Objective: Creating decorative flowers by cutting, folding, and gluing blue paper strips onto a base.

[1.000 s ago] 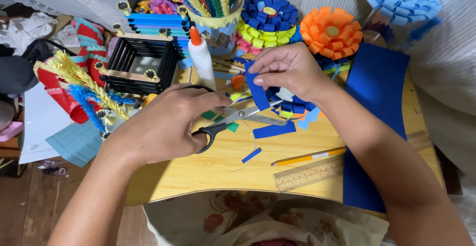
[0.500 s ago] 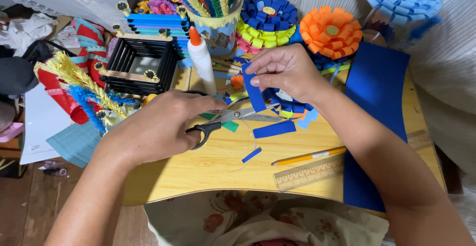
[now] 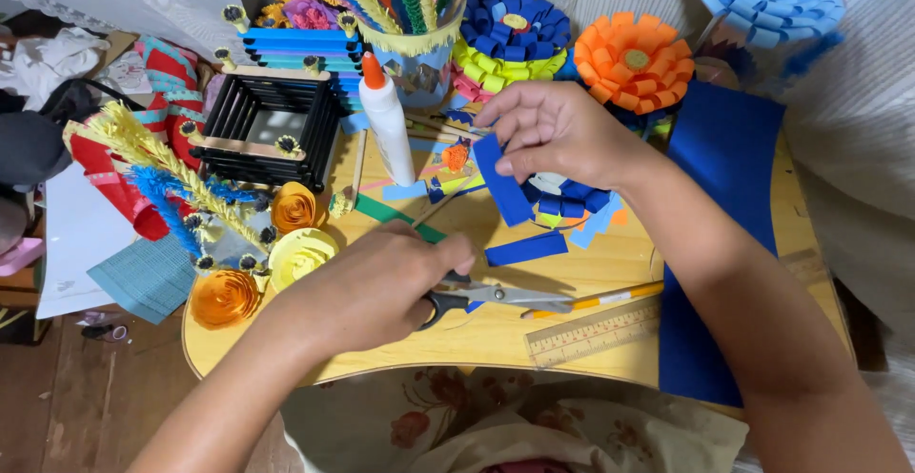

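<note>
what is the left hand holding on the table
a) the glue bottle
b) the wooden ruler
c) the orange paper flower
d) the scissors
d: the left hand grips the handles of the scissors, whose blades lie flat on the wooden table. The glue bottle stands untouched farther back, the ruler lies free near the front edge, and the right hand pinches a blue paper strip.

You have two hands in view: the left hand (image 3: 367, 287) and the right hand (image 3: 553, 130). On the counter (image 3: 572, 273) count one pair of scissors (image 3: 496, 297), one glue bottle (image 3: 389, 120), one wooden ruler (image 3: 591, 333), one pencil (image 3: 596, 300) and one large blue paper sheet (image 3: 715, 244). Three rolled paper roses lie at left: one yellow (image 3: 300, 254), two orange (image 3: 224, 299).
</note>
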